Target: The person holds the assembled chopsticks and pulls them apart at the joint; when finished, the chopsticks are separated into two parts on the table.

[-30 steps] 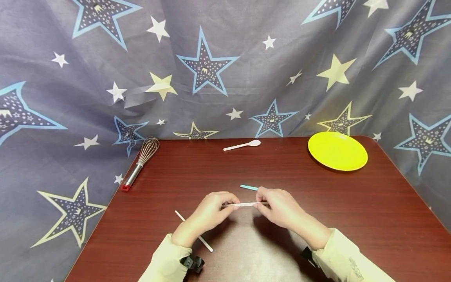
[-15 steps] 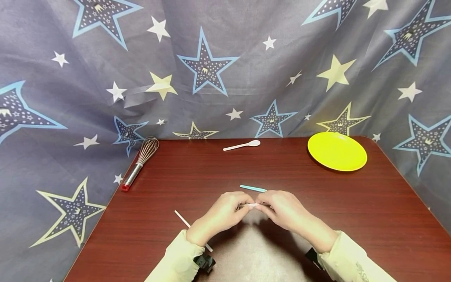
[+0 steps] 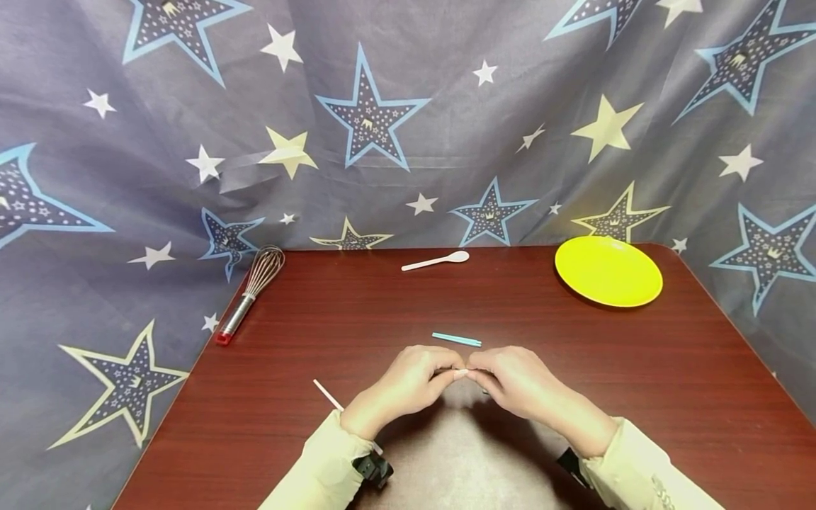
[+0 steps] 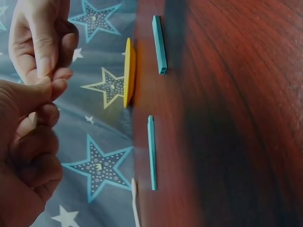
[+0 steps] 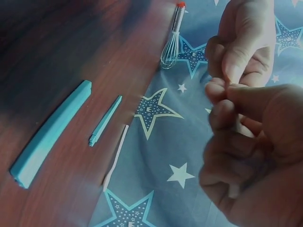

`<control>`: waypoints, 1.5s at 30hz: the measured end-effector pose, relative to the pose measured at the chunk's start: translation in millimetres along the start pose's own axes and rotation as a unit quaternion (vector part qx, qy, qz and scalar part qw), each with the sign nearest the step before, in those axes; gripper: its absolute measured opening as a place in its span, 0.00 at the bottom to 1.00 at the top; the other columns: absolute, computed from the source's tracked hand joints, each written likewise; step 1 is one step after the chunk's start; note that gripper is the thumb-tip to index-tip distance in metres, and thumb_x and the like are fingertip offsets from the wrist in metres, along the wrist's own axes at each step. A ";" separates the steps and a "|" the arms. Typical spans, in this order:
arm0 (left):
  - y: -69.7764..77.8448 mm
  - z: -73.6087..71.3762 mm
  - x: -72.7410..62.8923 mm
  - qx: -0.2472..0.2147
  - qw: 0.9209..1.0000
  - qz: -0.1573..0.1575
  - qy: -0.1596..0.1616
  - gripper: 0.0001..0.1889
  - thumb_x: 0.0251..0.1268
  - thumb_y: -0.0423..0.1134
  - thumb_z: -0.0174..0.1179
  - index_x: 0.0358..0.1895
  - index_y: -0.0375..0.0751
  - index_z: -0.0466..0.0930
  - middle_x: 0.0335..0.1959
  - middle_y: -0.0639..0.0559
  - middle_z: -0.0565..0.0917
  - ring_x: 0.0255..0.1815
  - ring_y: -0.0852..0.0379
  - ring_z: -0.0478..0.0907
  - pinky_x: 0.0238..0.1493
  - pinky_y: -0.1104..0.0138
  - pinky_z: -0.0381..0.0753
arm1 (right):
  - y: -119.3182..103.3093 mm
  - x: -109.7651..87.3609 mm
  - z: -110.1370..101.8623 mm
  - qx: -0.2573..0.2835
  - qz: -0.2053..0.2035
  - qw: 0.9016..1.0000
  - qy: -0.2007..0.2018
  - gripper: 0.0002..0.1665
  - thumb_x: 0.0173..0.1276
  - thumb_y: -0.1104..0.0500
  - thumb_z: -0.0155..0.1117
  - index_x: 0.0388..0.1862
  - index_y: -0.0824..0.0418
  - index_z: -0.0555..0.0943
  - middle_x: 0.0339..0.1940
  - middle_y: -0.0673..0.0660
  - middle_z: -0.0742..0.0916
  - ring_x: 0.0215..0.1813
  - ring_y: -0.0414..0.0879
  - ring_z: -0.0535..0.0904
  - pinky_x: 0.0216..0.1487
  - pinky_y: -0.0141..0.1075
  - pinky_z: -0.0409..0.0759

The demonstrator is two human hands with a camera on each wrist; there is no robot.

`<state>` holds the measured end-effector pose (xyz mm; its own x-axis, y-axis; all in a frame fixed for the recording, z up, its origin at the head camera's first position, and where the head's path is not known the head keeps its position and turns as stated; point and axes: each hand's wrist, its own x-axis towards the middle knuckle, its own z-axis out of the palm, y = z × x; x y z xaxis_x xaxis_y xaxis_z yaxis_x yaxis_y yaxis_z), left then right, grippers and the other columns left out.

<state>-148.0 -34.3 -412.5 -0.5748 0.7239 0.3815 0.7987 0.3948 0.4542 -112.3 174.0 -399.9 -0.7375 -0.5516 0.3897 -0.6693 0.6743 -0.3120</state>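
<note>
From the head camera I see the left hand point(image 3: 414, 382) and the right hand point(image 3: 519, 382) meeting fingertip to fingertip above a dark red-brown wood-grain table point(image 3: 574, 340). Each grip is narrow, thumb against fingers, pinching a thin pale stick point(image 5: 233, 190) that the fingers almost wholly cover. Just past the hands lies a slender light-blue bar point(image 3: 456, 340). A second thin white stick point(image 3: 327, 394) lies on the table, passing under the left forearm. Farther off I have a wire whisk with a silver, red-ended handle point(image 3: 239, 315) by the left edge, a white long-handled spoon point(image 3: 436, 261) near the back edge, and a round yellow plate point(image 3: 608, 273) at the back right. A grey star-printed cloth point(image 3: 440, 42) hangs behind.

My left wrist camera shows the thumb tips pressed close together, the other fingers curled in, and two blue bars on the table, well apart from the hands; the plate appears edge-on beyond them.

On my right wrist camera, a pale end of the held stick shows below the right hand's curled fingers. The nearer, thicker-looking blue bar point(image 5: 49, 137) lies beside the smaller-looking one, with the spoon beyond.
</note>
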 end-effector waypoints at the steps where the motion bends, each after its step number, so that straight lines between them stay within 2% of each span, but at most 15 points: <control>1: -0.6 0.5 0.1 -0.013 1.000 0.000 0.002 0.05 0.68 0.41 0.60 0.36 0.50 0.85 0.27 0.64 0.81 0.27 0.70 0.69 0.31 0.76 0.68 | 0.6 0.0 0.3 0.003 -0.004 1.000 0.006 0.18 0.65 0.58 0.67 0.20 0.50 0.69 0.16 0.39 0.63 0.21 0.33 0.61 0.24 0.29 0.63; 6: -4.0 3.0 0.4 -0.070 0.997 -0.002 0.014 0.04 0.68 0.39 0.61 0.37 0.48 0.86 0.31 0.59 0.85 0.30 0.70 0.72 0.34 0.78 0.70 | 5.4 -0.5 2.2 0.026 -0.028 0.999 0.035 0.11 0.64 0.59 0.68 0.24 0.49 0.79 0.18 0.37 0.69 0.21 0.30 0.63 0.25 0.27 0.66; 13: -7.2 4.8 2.2 -0.069 0.997 0.018 0.015 0.04 0.67 0.38 0.61 0.37 0.47 0.86 0.34 0.61 0.86 0.36 0.71 0.77 0.39 0.78 0.74 | 11.5 -2.0 3.7 0.056 -0.050 0.996 0.038 0.06 0.64 0.60 0.68 0.29 0.49 0.83 0.20 0.37 0.73 0.23 0.28 0.66 0.27 0.26 0.69; 22: -10.4 8.2 1.8 -0.083 0.996 0.029 0.000 0.05 0.67 0.36 0.61 0.36 0.46 0.86 0.33 0.61 0.85 0.33 0.71 0.75 0.38 0.78 0.72 | 16.8 -4.1 8.7 0.097 -0.068 0.992 0.033 0.09 0.65 0.63 0.67 0.27 0.50 0.81 0.19 0.37 0.72 0.23 0.28 0.65 0.28 0.24 0.67; 30: -10.8 10.2 1.0 -0.051 0.998 0.031 0.018 0.05 0.67 0.38 0.61 0.38 0.47 0.86 0.33 0.61 0.85 0.33 0.71 0.75 0.37 0.78 0.72 | 17.4 -5.6 11.3 0.066 -0.066 0.994 0.048 0.05 0.65 0.62 0.67 0.32 0.51 0.85 0.24 0.40 0.81 0.26 0.29 0.70 0.30 0.28 0.73; 36: -11.0 10.8 0.4 -0.052 0.998 0.045 0.010 0.04 0.66 0.36 0.62 0.36 0.46 0.86 0.34 0.61 0.86 0.35 0.70 0.77 0.38 0.77 0.73 | 19.1 -5.5 10.2 0.085 -0.076 0.993 0.032 0.08 0.64 0.63 0.67 0.28 0.50 0.82 0.20 0.37 0.74 0.24 0.28 0.65 0.28 0.24 0.68; 45: -11.9 11.6 0.2 -0.054 0.998 0.027 0.013 0.05 0.67 0.37 0.61 0.38 0.47 0.86 0.35 0.60 0.85 0.36 0.70 0.76 0.39 0.77 0.73 | 17.0 -5.6 7.6 0.069 -0.060 0.996 0.021 0.07 0.66 0.62 0.66 0.29 0.51 0.82 0.20 0.37 0.73 0.23 0.29 0.65 0.27 0.25 0.69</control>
<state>-155.6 -32.3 -427.1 -0.5367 0.7275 0.4275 0.8054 0.2906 0.5166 -120.2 184.9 -414.0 -0.6487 -0.6008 0.4671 -0.7607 0.5293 -0.3756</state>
